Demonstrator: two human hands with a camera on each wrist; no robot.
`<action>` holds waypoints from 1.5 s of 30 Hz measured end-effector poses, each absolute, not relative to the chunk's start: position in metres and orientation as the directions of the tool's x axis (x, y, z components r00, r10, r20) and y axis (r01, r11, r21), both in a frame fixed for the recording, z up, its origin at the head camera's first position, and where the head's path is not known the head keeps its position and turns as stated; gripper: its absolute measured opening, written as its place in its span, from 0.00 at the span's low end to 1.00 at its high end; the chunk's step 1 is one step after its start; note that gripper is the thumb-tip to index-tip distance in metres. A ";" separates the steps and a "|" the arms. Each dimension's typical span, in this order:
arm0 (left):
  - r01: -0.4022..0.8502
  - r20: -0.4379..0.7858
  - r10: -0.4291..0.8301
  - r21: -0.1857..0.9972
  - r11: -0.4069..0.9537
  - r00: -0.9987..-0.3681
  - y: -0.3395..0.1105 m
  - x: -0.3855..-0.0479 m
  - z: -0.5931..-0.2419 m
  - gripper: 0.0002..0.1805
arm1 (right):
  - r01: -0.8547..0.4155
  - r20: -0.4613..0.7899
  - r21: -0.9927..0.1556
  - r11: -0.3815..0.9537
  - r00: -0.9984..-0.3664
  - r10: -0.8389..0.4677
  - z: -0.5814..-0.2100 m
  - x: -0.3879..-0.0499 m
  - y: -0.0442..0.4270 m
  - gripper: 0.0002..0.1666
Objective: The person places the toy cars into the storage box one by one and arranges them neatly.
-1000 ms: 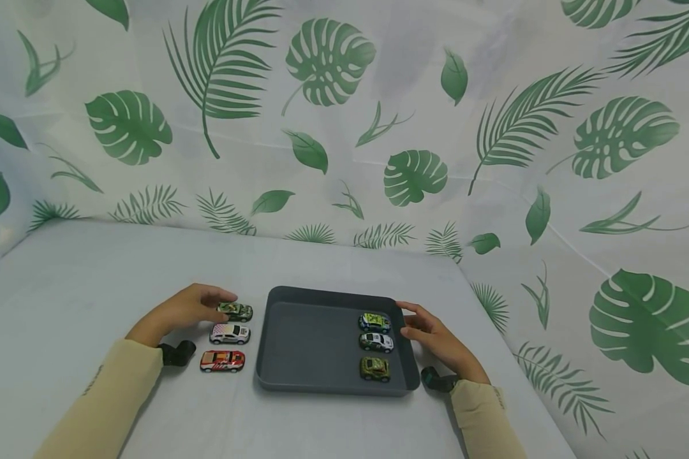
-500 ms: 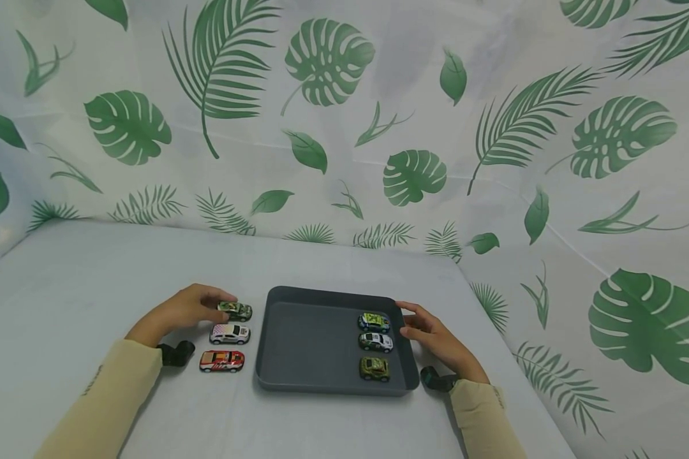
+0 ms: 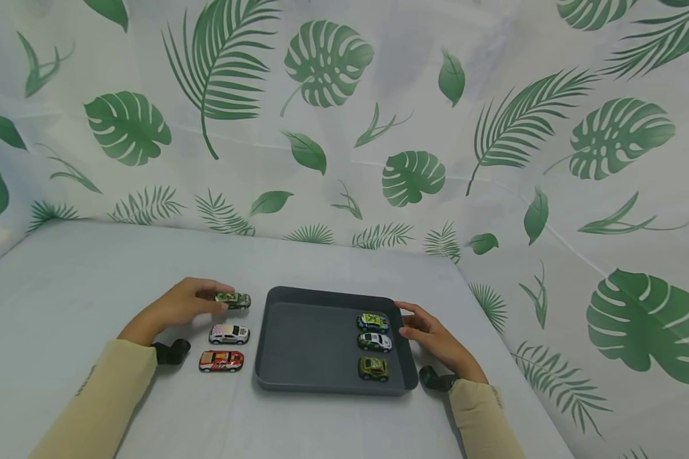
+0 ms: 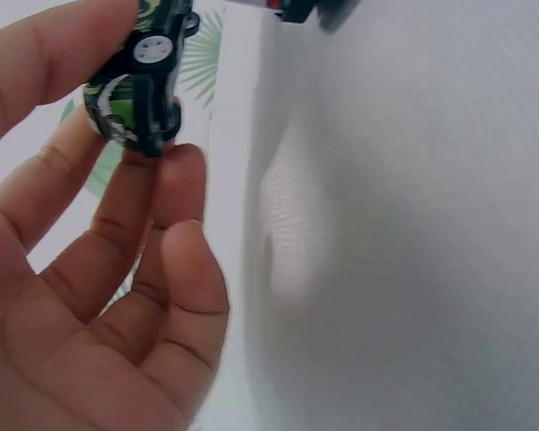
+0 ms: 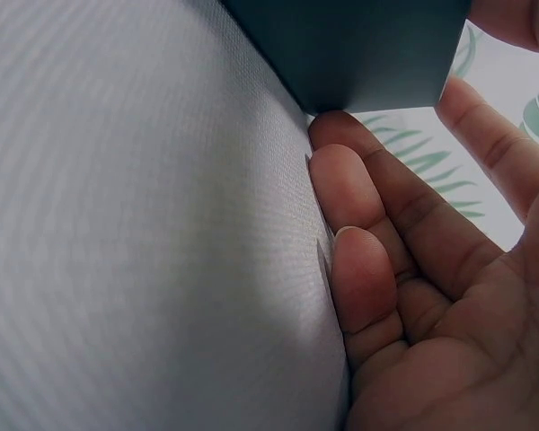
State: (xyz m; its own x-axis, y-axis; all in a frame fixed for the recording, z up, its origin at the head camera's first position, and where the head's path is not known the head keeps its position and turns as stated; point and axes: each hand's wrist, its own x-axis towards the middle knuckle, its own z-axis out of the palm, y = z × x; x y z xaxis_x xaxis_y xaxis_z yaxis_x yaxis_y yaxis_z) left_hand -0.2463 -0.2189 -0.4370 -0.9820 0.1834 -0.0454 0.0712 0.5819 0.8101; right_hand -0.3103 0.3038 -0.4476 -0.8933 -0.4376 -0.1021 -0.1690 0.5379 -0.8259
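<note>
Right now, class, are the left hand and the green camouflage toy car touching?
Touching. In the left wrist view, the left hand pinches the green camouflage toy car between thumb and fingers.

Green camouflage toy car (image 3: 239, 299), plain dark-grey tray (image 3: 310, 344)

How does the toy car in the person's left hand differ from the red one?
The camouflage car is mottled green; the red car is mostly red. The left hand pinches the camouflage car, while nothing holds the red car, which rests on the table. The camouflage car is farther from the person than the red car. Both are outside the tray.
</note>
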 end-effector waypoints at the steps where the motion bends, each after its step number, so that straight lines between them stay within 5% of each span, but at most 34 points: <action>1: 0.069 -0.040 0.173 0.813 0.579 -0.984 -0.219 -0.246 -0.437 0.25 | -0.169 -0.103 -0.826 0.538 -0.893 -0.438 -0.447 -0.310 0.304 0.38; 45: 0.224 0.142 0.190 0.811 0.540 -0.972 -0.185 -0.244 -0.412 0.25 | -0.167 -0.101 -0.840 0.517 -0.887 -0.450 -0.448 -0.311 0.304 0.39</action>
